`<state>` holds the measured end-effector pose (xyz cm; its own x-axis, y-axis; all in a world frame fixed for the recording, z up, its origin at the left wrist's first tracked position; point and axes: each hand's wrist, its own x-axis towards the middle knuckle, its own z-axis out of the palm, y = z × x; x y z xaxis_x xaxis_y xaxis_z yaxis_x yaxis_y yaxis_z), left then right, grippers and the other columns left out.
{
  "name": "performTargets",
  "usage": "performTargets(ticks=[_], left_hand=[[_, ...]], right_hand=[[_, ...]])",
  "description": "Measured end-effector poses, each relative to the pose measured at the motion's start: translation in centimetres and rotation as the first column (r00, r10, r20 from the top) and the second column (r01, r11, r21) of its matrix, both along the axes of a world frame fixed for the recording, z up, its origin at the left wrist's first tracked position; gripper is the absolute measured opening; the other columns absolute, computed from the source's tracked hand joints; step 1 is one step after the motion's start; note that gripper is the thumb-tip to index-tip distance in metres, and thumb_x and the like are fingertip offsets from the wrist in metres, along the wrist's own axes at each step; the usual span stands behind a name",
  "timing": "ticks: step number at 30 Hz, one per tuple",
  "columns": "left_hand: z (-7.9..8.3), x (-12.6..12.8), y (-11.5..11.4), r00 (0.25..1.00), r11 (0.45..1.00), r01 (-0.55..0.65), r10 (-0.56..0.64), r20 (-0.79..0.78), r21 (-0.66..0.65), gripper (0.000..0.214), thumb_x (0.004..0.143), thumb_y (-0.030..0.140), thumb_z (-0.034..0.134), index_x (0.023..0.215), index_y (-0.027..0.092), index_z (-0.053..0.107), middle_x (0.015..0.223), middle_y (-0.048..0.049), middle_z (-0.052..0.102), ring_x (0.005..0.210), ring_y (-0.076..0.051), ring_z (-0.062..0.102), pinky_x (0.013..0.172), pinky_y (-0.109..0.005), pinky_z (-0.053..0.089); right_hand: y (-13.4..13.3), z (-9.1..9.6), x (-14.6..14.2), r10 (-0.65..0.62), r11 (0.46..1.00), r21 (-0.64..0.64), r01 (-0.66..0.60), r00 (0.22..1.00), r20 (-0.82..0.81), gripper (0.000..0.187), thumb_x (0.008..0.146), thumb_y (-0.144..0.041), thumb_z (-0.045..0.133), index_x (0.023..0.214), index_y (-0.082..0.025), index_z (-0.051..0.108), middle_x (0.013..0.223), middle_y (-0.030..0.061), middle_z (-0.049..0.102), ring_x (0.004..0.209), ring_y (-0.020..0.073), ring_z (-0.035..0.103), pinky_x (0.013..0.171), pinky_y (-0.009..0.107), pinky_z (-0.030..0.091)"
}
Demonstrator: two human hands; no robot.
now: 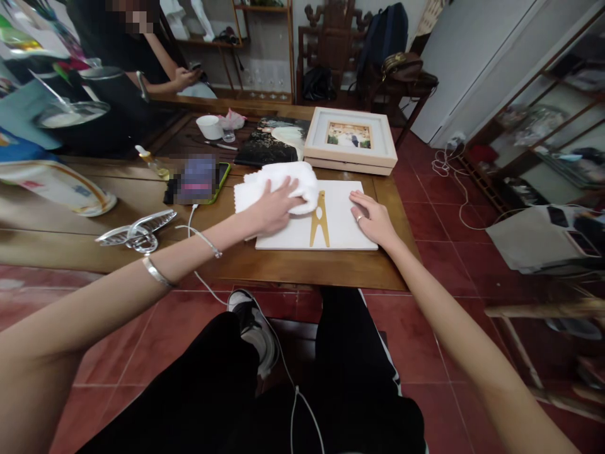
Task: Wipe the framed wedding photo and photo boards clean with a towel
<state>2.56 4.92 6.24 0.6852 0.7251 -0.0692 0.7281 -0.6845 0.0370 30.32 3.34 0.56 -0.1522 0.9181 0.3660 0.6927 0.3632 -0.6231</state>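
My left hand (pixel 276 207) is closed over a bunched white cloth (pixel 302 180) with a scalloped edge, its fingers bent across the top. The cloth covers the upper left part of a flat white board (pixel 343 230) near the table's front edge. A gold A-shaped piece (pixel 320 221) with an oval hole shows on the board, just right of the cloth. Fingers stretched out, my right hand (pixel 371 217) rests on the board's right side and wears a ring. What lies under the cloth is hidden.
Behind the board sit a framed photo box (pixel 350 164) and a dark printed book (pixel 265 142). To the left are a phone (pixel 198 180) on a white cable, a dropper bottle (pixel 152 162) and a clear hair claw (pixel 137 232). Across the table a person (pixel 182 77) holds a phone.
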Motion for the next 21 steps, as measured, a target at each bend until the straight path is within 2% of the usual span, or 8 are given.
performTargets(ticks=[2, 4, 10, 13, 15, 17, 21], left_hand=[[0.2, -1.1, 0.3, 0.999, 1.0, 0.011, -0.012, -0.03, -0.017, 0.058, 0.077, 0.0, 0.039, 0.132, 0.012, 0.054, 0.16, -0.015, 0.014, 0.146, -0.041, 0.009, 0.107, -0.071, 0.021], [0.4, -1.7, -0.7, 0.997, 0.998, 0.045, -0.047, -0.057, -0.032, 0.057, 0.075, 0.0, 0.039, 0.127, 0.014, 0.058, 0.161, -0.0104, 0.014, 0.146, -0.041, 0.009, 0.107, -0.07, 0.024], [1.7, -1.7, -8.4, 0.988, 0.987, 0.123, -0.132, -0.084, -0.105, 0.065, 0.069, -0.005, 0.039, 0.125, 0.021, 0.062, 0.161, -0.0039, 0.017, 0.146, -0.038, 0.013, 0.108, -0.064, 0.031], [2.5, -1.7, -9.8, 0.984, 0.979, 0.134, -0.15, -0.098, -0.154, 0.066, 0.069, -0.006, 0.039, 0.125, 0.022, 0.061, 0.161, -0.0028, 0.017, 0.146, -0.036, 0.014, 0.109, -0.06, 0.034], [2.9, -1.8, -8.7, 0.984, 0.968, 0.118, -0.144, -0.104, -0.222, 0.067, 0.07, -0.005, 0.037, 0.127, 0.022, 0.059, 0.161, -0.0023, 0.016, 0.147, -0.035, 0.011, 0.109, -0.06, 0.033], [2.8, -1.9, -6.5, 0.988, 0.963, 0.075, -0.107, -0.111, -0.259, 0.066, 0.071, -0.004, 0.036, 0.129, 0.019, 0.057, 0.161, -0.0034, 0.014, 0.147, -0.035, 0.008, 0.11, -0.063, 0.029], [1.5, -2.1, -1.0, 0.998, 0.987, 0.006, -0.016, -0.059, -0.163, 0.062, 0.075, -0.001, 0.035, 0.132, 0.014, 0.054, 0.161, -0.0084, 0.01, 0.147, -0.037, 0.004, 0.11, -0.066, 0.022]], right_hand=[[0.0, -0.1, 0.0, 0.002, 1.0, 0.002, -0.002, 1.0, -0.005, 0.038, 0.085, -0.021, 0.052, 0.12, -0.022, 0.067, 0.134, 0.0046, 0.061, 0.132, 0.0239, 0.049, 0.116, 0.049, 0.032], [0.1, -0.2, 0.1, 0.002, 1.0, 0.004, -0.002, 1.0, -0.014, 0.038, 0.084, -0.02, 0.053, 0.119, -0.024, 0.067, 0.134, 0.0031, 0.061, 0.132, 0.0238, 0.049, 0.116, 0.05, 0.032], [0.1, -0.3, 0.0, 0.002, 1.0, 0.006, -0.002, 1.0, -0.016, 0.038, 0.084, -0.02, 0.053, 0.12, -0.023, 0.067, 0.134, 0.0029, 0.061, 0.132, 0.0239, 0.049, 0.117, 0.05, 0.032], [0.1, -0.3, 0.0, -0.002, 1.0, 0.012, 0.002, 1.0, -0.003, 0.039, 0.084, -0.02, 0.053, 0.12, -0.022, 0.066, 0.134, 0.0042, 0.06, 0.132, 0.0239, 0.049, 0.116, 0.049, 0.032], [0.2, -0.3, 0.0, -0.004, 1.0, 0.015, 0.004, 1.0, 0.001, 0.039, 0.084, -0.02, 0.052, 0.12, -0.02, 0.067, 0.134, 0.0059, 0.06, 0.132, 0.0242, 0.049, 0.116, 0.049, 0.033], [0.2, -0.3, 0.0, -0.004, 1.0, 0.015, 0.004, 1.0, -0.002, 0.038, 0.084, -0.02, 0.052, 0.12, -0.019, 0.067, 0.134, 0.0066, 0.061, 0.132, 0.0241, 0.049, 0.116, 0.048, 0.033], [0.1, -0.2, 0.0, -0.003, 1.0, 0.013, 0.003, 1.0, -0.016, 0.038, 0.084, -0.02, 0.053, 0.119, -0.023, 0.067, 0.134, 0.0037, 0.061, 0.132, 0.0237, 0.049, 0.116, 0.05, 0.033]])
